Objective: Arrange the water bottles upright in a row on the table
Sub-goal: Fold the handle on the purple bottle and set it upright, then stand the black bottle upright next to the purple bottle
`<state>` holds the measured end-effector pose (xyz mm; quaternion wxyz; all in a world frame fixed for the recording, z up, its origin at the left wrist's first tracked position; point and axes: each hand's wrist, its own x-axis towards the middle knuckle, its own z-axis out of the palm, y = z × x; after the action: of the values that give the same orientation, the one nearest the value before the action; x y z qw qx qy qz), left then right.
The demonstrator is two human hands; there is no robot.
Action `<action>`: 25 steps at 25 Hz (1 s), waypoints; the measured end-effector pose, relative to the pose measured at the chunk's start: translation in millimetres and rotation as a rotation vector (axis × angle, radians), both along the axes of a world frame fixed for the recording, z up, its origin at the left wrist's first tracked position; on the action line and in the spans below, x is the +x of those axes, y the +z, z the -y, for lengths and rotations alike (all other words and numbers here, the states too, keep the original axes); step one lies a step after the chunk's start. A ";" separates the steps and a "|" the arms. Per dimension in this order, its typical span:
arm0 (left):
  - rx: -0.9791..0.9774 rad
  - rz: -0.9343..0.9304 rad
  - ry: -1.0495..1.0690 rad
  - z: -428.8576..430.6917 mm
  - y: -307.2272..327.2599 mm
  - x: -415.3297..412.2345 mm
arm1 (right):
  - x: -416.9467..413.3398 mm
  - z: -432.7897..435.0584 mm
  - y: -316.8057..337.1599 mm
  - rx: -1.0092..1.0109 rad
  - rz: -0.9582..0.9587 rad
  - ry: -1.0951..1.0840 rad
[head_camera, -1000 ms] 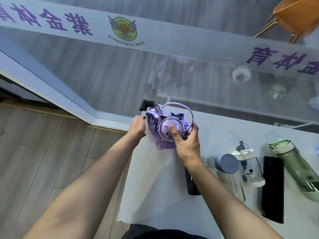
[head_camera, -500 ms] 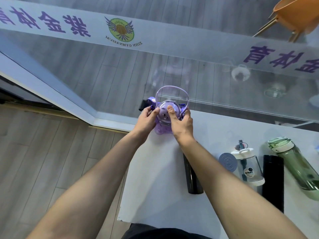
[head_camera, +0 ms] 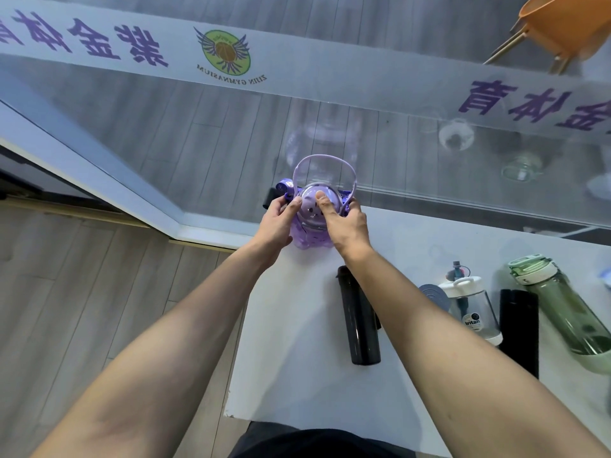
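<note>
A purple water bottle [head_camera: 312, 238] with a loop handle stands upright at the far left corner of the white table [head_camera: 297, 358]. My left hand [head_camera: 276, 223] grips its left side and my right hand [head_camera: 344, 223] holds its lid and right side. Lying on the table are a black bottle [head_camera: 358, 322], a second black bottle [head_camera: 519, 328] and a green bottle [head_camera: 562, 309]. A clear bottle with a white lid [head_camera: 472, 309] lies between them, beside a grey round lid [head_camera: 433, 294].
A glass wall [head_camera: 429, 153] with purple lettering rises right behind the table's far edge. The table's left edge drops to wooden floor [head_camera: 82, 292]. An orange chair [head_camera: 562, 24] stands beyond the glass at top right.
The purple bottle has moved away from me toward the glass and been set upright. My left hand has closed on its side, and the loop handle now points up.
</note>
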<state>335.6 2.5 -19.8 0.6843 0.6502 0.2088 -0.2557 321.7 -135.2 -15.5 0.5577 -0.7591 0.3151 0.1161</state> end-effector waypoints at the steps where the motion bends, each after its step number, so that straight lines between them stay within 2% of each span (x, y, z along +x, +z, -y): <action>1: 0.008 -0.003 -0.006 -1.2 2.0 -2.4 | -0.5 1.1 1.0 0.008 -0.007 -0.001; 7: 0.111 -0.010 0.004 -18.3 -6.7 -29.0 | -54.9 10.7 5.2 0.006 -0.054 0.015; 10: 0.244 0.003 -0.088 -18.5 -23.4 -61.3 | -107.4 9.1 -3.7 -0.097 -0.106 0.114; 13: 0.280 -0.086 -0.211 -5.5 -39.8 -108.2 | -146.7 8.0 -17.5 -0.196 -0.195 0.164; 16: 0.237 -0.206 -0.249 4.8 -49.2 -140.9 | -159.6 12.7 -30.5 -0.180 -0.257 0.162; 20: 0.060 -0.317 -0.237 10.6 -57.0 -157.9 | -161.9 14.8 -39.1 -0.097 -0.278 0.141; 25: -0.025 -0.195 -0.170 12.1 -39.0 -169.3 | -166.7 7.4 -39.1 -0.005 -0.190 0.060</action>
<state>166.2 -9.6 -58.8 0.6447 0.6291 0.2150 -0.3774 155.1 -142.5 -54.7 0.5195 -0.7552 0.3440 0.2036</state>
